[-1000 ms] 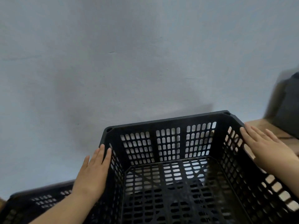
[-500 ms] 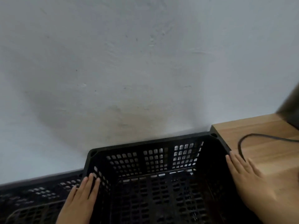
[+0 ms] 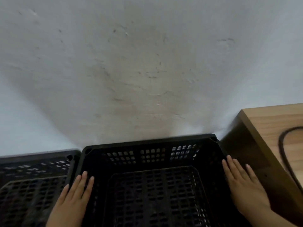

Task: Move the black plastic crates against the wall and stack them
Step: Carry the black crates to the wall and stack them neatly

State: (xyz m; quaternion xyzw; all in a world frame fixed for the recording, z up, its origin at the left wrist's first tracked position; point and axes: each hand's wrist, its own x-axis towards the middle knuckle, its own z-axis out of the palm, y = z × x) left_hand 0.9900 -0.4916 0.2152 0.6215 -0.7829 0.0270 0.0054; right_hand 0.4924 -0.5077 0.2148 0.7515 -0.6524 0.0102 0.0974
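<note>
Holding the black crate (image 3: 152, 177) between two flat hands, the person has it right up by the wall (image 3: 147, 63). The left hand (image 3: 73, 199) lies on the left side, fingers (image 3: 82, 182) straight and close together. The right hand (image 3: 244, 185) lies on the right side the same way. Neither hand curls around anything; they just press on the crate's sides. The crate's back edge looks like it touches the wall. A second crate (image 3: 32, 182) sits just beside it on the left, also by the wall. A wooden table (image 3: 270, 128) with a dark cord (image 3: 282, 154) stands close on the right. I think this is the setting-down step. Next the hands can let go and fetch another crate to stack.
</note>
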